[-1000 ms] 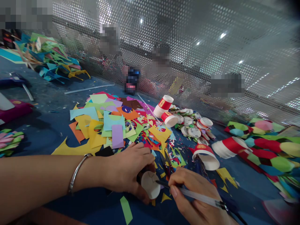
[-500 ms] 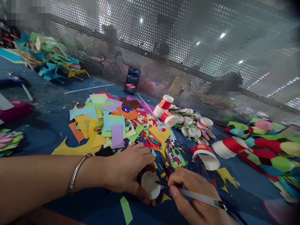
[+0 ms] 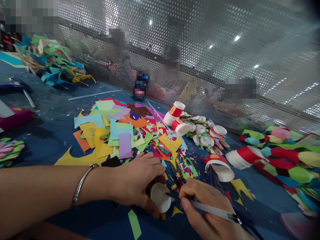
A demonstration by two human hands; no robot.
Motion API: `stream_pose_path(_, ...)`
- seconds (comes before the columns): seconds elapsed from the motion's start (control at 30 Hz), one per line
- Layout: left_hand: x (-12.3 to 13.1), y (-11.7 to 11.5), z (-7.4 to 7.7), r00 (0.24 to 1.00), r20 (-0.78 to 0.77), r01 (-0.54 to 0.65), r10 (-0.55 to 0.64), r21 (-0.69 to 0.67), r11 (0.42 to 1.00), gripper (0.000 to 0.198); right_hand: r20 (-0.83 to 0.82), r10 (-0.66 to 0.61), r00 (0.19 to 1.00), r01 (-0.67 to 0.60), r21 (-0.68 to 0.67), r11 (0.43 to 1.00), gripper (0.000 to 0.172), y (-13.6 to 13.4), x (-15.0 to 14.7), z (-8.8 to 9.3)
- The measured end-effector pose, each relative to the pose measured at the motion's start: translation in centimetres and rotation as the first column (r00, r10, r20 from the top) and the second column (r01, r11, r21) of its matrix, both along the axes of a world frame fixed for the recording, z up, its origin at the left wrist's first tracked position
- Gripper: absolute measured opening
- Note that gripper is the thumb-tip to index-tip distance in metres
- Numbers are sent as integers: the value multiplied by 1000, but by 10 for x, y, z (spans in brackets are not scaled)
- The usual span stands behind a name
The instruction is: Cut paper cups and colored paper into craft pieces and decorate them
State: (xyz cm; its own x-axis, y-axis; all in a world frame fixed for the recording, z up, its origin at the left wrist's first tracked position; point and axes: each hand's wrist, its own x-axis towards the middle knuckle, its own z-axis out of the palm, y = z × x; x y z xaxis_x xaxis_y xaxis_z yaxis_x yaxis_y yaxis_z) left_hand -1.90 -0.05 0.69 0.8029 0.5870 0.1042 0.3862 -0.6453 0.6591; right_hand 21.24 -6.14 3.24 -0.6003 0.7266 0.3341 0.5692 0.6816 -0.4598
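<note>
A heap of coloured paper offcuts [image 3: 55, 63] lies by the far edge of the blue surface [image 3: 55, 111], with a slender stick [image 3: 95, 94] lying nearby. A perforated screen [image 3: 200, 53] (bright spots [image 3: 237, 38] dot it) runs along that edge.

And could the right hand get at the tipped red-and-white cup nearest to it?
Probably yes: the cup lies close, just beyond the right hand. But that hand grips a pen, which may need putting down first, and a dark blue object partly crosses the cup's mouth.
</note>
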Motion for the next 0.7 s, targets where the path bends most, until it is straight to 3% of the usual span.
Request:
stream_pose_path(0.4, 0, 0, -1, 1000, 0, -2, 2, 14, 1000, 50, 74, 19, 997, -31, 154, 988, 17, 0, -1, -1)
stream_pose_path(0.7, 0, -1, 1, 1000, -16, -9, 9, 8, 1000, 54, 62, 8, 998, -19, 179, 984, 20, -4, -3, 0)
